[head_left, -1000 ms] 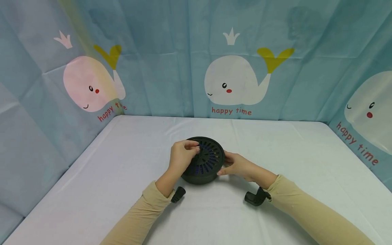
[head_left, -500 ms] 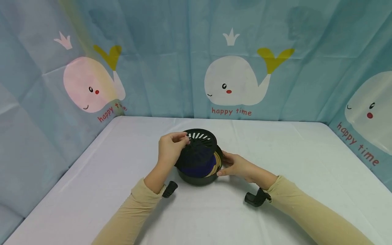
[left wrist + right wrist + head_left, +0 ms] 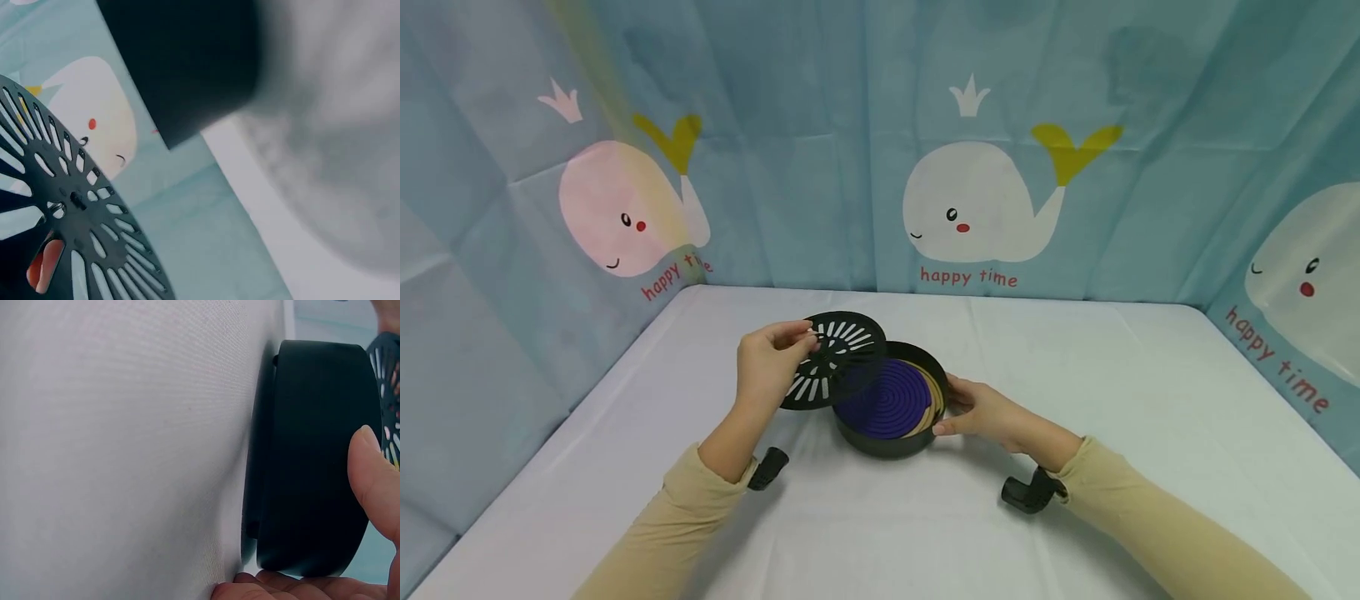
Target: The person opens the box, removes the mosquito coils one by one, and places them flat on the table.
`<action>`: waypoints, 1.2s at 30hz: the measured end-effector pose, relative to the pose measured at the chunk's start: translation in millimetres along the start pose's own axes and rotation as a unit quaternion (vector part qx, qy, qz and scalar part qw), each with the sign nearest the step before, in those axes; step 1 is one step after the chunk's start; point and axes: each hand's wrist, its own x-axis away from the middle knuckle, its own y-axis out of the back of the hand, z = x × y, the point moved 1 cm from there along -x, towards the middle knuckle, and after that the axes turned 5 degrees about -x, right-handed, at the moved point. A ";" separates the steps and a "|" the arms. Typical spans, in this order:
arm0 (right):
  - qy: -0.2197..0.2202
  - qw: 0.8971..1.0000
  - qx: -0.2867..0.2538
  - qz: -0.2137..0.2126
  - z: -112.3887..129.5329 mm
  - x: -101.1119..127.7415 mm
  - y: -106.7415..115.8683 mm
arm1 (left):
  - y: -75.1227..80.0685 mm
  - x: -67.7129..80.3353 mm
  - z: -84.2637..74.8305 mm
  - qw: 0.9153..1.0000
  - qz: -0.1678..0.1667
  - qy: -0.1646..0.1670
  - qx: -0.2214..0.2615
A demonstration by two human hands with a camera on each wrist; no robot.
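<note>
A round black holder (image 3: 887,440) stands on the white table (image 3: 1135,400), open at the top, with a purple coil (image 3: 882,407) lying inside it. My left hand (image 3: 767,362) pinches the slotted black lid (image 3: 833,358) by its far left edge and holds it tilted in the air, up and left of the holder. The left wrist view shows the lid (image 3: 75,219) from below, with a fingertip visible through a slot. My right hand (image 3: 981,406) grips the holder's right wall; in the right wrist view its fingers (image 3: 375,481) curl around the black side (image 3: 312,456).
Blue curtains printed with whales and "happy time" (image 3: 968,276) close in the table on three sides. A black wrist-camera mount sits under each forearm, the left (image 3: 767,467) and the right (image 3: 1028,492). The tablecloth runs to the front edge.
My left hand has lifted the lid off the holder and carried it up and to the left, uncovering the purple coil. My right hand has stayed on the holder's side.
</note>
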 end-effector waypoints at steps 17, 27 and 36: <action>-0.005 1.000 0.002 -0.004 3.4 -1.1 -0.1 | 23.0 2.5 17.5 0.999 -0.041 -0.027 -0.013; -0.005 1.000 0.000 0.002 2.1 0.4 -2.6 | 32.3 0.7 32.0 0.997 -0.051 -0.018 -0.050; 0.001 1.000 0.004 0.001 1.6 -0.2 -0.8 | 41.4 -3.0 45.7 0.995 -0.046 -0.022 -0.085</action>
